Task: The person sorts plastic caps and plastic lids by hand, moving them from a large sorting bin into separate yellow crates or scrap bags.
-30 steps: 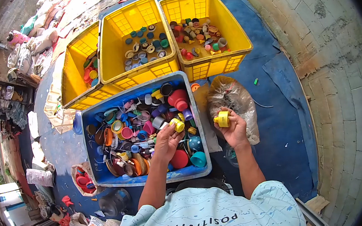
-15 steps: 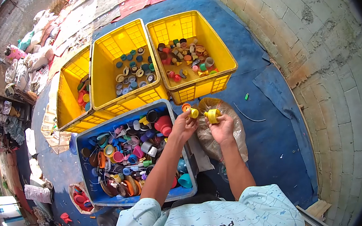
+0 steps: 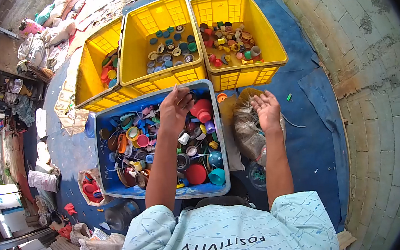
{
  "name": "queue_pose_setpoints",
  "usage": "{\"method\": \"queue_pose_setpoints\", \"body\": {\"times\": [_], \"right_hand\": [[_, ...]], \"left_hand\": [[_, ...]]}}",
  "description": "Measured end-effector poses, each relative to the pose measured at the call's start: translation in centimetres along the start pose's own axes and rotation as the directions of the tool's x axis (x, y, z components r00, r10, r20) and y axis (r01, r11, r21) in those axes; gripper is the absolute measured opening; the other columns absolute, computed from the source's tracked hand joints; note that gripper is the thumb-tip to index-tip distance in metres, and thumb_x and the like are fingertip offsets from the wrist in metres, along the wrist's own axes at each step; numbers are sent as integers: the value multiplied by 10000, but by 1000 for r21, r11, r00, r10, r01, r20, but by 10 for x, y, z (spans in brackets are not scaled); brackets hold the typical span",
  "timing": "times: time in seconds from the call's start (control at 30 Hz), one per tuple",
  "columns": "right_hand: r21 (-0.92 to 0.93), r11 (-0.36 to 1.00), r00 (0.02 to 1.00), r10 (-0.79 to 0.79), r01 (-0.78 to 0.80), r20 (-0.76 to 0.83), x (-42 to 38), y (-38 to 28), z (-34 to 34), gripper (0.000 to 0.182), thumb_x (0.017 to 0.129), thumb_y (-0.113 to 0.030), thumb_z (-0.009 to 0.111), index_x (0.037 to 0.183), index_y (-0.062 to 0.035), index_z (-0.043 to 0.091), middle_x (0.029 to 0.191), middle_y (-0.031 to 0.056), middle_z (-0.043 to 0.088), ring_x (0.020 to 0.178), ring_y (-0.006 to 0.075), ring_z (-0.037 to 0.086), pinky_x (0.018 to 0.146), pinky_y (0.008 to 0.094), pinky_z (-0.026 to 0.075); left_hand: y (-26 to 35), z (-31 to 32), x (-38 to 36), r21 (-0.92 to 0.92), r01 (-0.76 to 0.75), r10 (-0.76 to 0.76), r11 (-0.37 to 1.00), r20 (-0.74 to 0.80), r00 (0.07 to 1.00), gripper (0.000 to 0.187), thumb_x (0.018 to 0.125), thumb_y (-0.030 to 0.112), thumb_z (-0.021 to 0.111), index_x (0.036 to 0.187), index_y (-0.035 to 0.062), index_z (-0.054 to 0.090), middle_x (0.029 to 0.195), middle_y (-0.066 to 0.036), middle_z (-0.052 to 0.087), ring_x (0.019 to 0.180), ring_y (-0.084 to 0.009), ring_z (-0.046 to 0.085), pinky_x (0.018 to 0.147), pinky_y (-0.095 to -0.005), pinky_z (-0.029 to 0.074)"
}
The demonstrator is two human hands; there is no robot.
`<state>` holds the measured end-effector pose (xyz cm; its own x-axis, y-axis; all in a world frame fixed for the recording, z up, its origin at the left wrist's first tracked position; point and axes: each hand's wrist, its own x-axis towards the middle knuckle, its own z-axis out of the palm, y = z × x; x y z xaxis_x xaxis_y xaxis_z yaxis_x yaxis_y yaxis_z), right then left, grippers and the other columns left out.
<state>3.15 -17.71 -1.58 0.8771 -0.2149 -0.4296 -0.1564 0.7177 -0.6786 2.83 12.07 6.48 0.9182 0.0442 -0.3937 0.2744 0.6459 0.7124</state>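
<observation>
My left hand (image 3: 174,110) hangs over the blue crate (image 3: 166,196), its fingers loosely bent and apart, holding nothing. Under and around it lie many mixed plastic caps and lids, among them a red cup-shaped piece (image 3: 202,110) and a teal cup (image 3: 216,176). My right hand (image 3: 267,111) is open with the palm turned up, above a clear plastic sack (image 3: 248,137). Beyond the hands, the right yellow crate (image 3: 248,76) holds red, brown, green and yellow caps. Blue, white and grey caps lie in the middle yellow crate (image 3: 163,85).
A third yellow crate (image 3: 90,73) stands at the left. An orange ring-shaped cap (image 3: 222,97) lies beside the blue crate. A small sack of red pieces (image 3: 90,187) sits to the left. A block wall (image 3: 367,81) borders the right side, and a green piece (image 3: 289,97) lies on the floor.
Both hands have let go of the yellow plastic pieces they held. They have moved apart, the left over the blue crate and the right outward. The view has shifted, too.
</observation>
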Motion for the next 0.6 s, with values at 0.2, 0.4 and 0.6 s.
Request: {"method": "queue_pose_setpoints", "body": {"times": [0.2,0.4,0.6], "right_hand": [[-218,964,968,102,-154,-229,-118,70,-56,475,819,-93,545,1266,6,418,1211,155,471,1016,244,540,852,382,478],[-760,619,933,-357,196,-50,-159,111,-18,351,798,-49,597,1138,7,532,1076,107,561,906,174,558,824,305,466],[-845,410,907,-379,343,185,-159,126,74,340,784,-71,632,1109,-5,555,1007,109,611,820,171,589,778,316,489]], "left_hand": [[-54,-149,-92,-108,139,-174,984,-477,861,276,912,342,618,832,79,638,853,-35,603,751,-170,542,684,-338,491],[-52,-212,-146,-97,167,-193,981,-445,874,252,905,334,620,868,90,670,822,-19,647,727,-154,559,677,-341,476],[-39,-239,-163,-54,154,-163,987,-329,930,199,913,297,610,936,103,645,870,-6,639,761,-128,573,714,-305,472]]}}
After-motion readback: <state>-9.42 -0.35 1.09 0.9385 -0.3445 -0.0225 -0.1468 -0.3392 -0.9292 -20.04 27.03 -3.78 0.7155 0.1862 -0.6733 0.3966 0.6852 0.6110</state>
